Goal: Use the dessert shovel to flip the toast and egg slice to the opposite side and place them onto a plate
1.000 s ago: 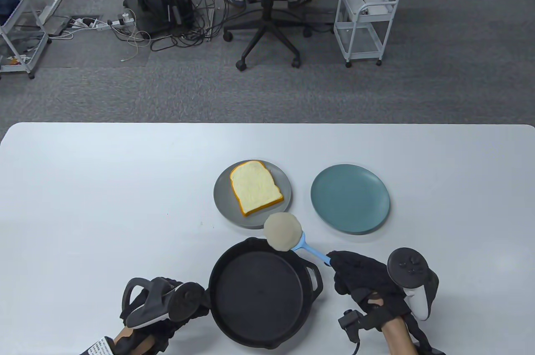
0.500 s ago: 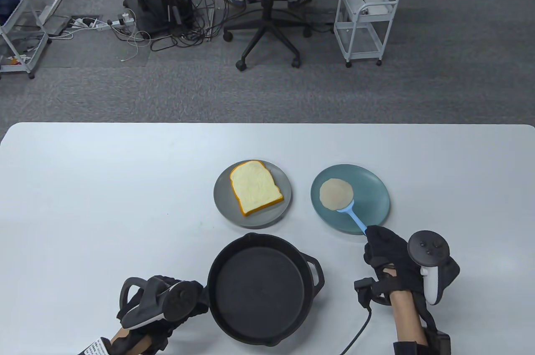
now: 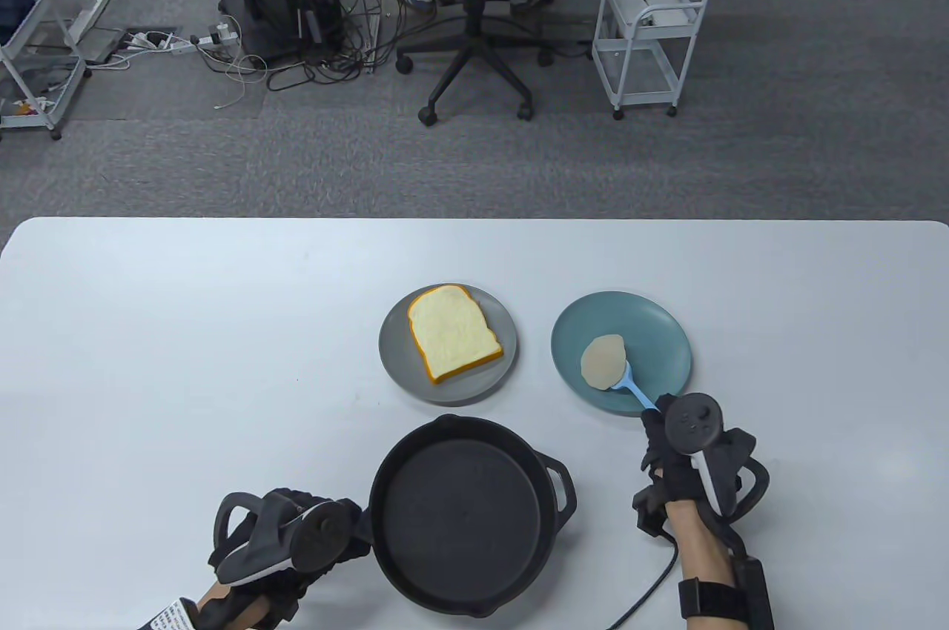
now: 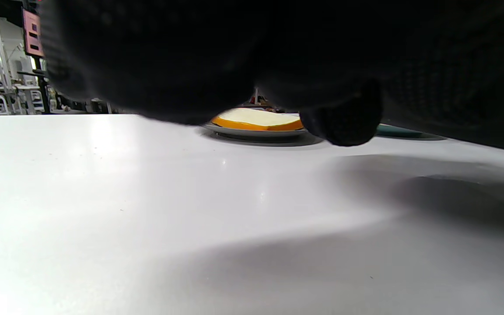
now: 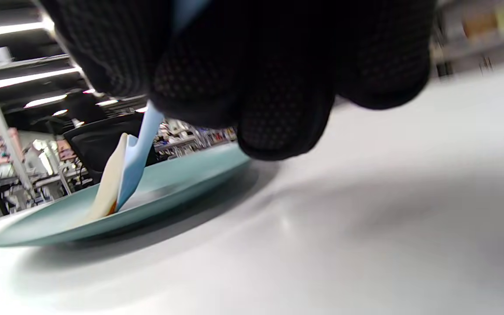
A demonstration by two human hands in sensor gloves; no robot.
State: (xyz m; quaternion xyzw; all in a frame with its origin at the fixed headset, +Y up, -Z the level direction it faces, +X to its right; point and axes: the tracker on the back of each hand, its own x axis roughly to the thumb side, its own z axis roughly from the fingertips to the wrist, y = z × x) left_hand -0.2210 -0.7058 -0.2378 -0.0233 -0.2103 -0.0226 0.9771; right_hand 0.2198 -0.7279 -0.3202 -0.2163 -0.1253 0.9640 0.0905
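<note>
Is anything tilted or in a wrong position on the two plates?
Yes. On the teal plate, the egg slice stands steeply tilted against the blue shovel, its lower edge on the plate, not lying flat. The toast lies flat on the grey plate.

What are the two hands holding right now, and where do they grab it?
The right hand grips the blue dessert shovel at the end of its handle, tipping the egg slice onto the teal plate. The left hand is beside the black pan; its grip cannot be told.
</note>
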